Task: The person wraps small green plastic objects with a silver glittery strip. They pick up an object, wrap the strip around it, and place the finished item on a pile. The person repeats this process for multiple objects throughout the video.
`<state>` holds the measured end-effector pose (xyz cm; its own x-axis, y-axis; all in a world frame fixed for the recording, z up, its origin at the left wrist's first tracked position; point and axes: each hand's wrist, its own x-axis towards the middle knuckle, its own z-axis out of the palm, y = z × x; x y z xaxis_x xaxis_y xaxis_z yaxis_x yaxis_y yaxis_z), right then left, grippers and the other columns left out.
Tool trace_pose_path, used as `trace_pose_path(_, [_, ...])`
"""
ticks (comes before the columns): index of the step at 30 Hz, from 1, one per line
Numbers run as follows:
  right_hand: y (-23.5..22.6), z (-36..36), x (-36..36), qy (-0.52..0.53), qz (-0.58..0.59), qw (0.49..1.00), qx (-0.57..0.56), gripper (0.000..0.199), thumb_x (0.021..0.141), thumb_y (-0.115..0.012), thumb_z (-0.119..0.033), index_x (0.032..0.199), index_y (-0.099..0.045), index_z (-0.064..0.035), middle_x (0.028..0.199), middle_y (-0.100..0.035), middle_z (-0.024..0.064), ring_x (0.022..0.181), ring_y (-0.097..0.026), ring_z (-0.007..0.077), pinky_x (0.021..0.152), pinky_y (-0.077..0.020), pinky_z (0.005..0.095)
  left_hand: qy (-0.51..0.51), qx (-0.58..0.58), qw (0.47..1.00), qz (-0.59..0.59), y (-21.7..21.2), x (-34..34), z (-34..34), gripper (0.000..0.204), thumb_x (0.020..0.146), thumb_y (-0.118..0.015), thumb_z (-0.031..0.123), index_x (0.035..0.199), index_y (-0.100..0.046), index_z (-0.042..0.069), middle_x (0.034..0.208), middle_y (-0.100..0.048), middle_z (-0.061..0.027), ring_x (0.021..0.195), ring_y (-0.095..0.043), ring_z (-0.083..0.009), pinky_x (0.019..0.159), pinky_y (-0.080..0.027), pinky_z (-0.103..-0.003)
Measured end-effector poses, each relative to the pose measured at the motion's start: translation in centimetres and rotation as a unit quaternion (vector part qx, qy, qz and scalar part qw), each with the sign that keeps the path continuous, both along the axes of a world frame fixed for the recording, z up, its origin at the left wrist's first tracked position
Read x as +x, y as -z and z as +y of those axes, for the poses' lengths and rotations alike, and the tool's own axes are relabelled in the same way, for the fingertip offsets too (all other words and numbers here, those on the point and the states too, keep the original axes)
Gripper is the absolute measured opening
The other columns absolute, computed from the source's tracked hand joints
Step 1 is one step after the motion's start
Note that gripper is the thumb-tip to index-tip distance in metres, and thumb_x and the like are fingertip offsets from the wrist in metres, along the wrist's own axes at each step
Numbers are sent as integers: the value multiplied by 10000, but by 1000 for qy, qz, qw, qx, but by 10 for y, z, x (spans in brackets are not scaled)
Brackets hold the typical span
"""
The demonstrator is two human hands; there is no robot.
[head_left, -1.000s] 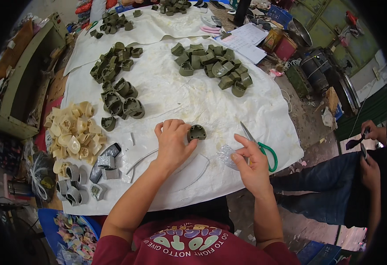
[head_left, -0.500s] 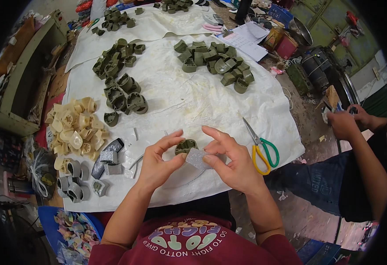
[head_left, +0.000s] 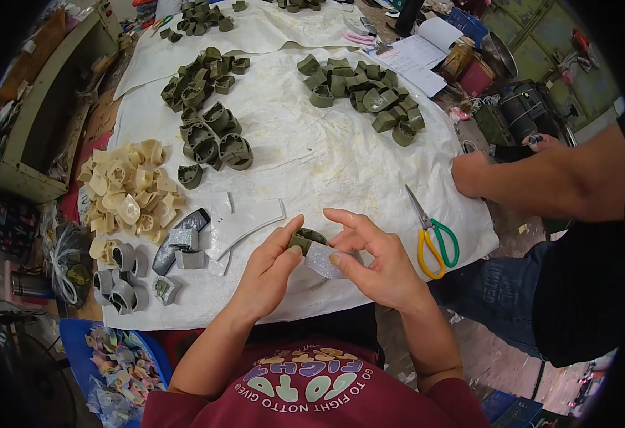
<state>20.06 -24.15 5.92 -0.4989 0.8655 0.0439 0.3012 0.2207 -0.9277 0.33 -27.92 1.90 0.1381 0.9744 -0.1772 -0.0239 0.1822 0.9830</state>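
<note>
Just above the near edge of the table, my left hand (head_left: 268,274) holds a hollow olive-green plastic block (head_left: 311,235), shaped like a shoe heel, between thumb and fingers. My right hand (head_left: 382,269) pinches a piece of glittery silver sheet (head_left: 319,261) under its thumb. The sheet lies against the near side of the block and covers part of it. To the right of my right hand lie scissors (head_left: 432,242) with one yellow and one green handle. Left of my hands are clear plastic sheet scraps (head_left: 244,225) and glittery silver-covered blocks (head_left: 186,242).
Piles of green blocks (head_left: 361,93) lie farther back. Cream blocks (head_left: 130,189) are heaped at left, beside a dark curved tool (head_left: 177,246). A blue basin (head_left: 77,357) of scraps stands lower left. A co-worker's arm (head_left: 540,178) reaches to the table's right edge.
The silver sheet has been brought closer against the green block's near side. The co-worker's arm has come over to the table's right edge. The whole view has shifted slightly.
</note>
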Motion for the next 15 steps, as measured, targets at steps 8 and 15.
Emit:
trace_pose_path(8, [-1, -2, -1, 15, 6, 1000, -8, 516, 846, -618, -29, 1341, -475, -71, 827, -656, 76, 806, -648, 138, 609, -492, 253, 4, 122, 984, 129, -7, 1, -1, 558, 835, -483, 65, 1370, -396, -70, 1016, -551, -182, 972, -542, -296, 889, -414, -351])
trace_pose_path(15, [-5, -3, -2, 28, 16, 999, -28, 531, 816, -640, 12, 1325, -493, -23, 779, -671, 38, 909, -597, 110, 885, -437, 277, 2, 160, 973, 167, -6, 2, -3, 589, 823, -507, 98, 1375, -386, -66, 1033, -553, -199, 981, -539, -342, 888, -419, -405])
